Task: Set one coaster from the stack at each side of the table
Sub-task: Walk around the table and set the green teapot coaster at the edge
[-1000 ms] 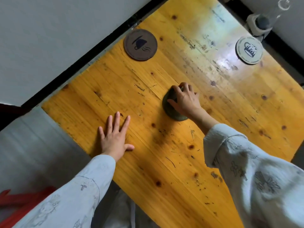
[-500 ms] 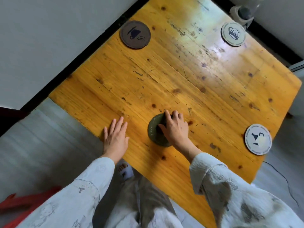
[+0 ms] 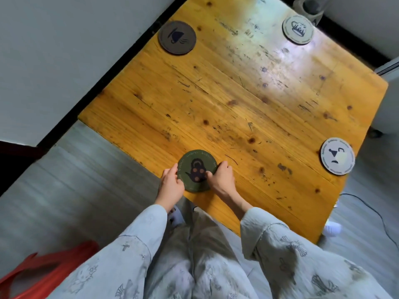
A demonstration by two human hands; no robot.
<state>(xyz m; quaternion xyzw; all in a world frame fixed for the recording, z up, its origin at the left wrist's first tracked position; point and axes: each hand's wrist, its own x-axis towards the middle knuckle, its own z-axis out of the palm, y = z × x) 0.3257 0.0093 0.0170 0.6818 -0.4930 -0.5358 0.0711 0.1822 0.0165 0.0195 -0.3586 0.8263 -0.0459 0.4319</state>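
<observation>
Four coasters lie on the table [image 3: 248,100], one near each side. At 6 o'clock, close to the near edge, sits the green coaster [image 3: 195,169], flat on the wood, printed with a dark kettle. Both hands are on it. The left hand [image 3: 170,186] has its fingers curled against the rim at the coaster's 8 o'clock, thumb on the top face. The right hand [image 3: 222,176] grips the opposite rim at 3 o'clock, its fingers bent over the edge and its thumb pressed on the print. The brown coaster [image 3: 177,37] lies at 11 o'clock beside the left edge. The pale coaster [image 3: 298,29] with a mug print lies at 1 o'clock by the far edge. The white coaster [image 3: 337,156] lies at 4 o'clock near the right edge.
</observation>
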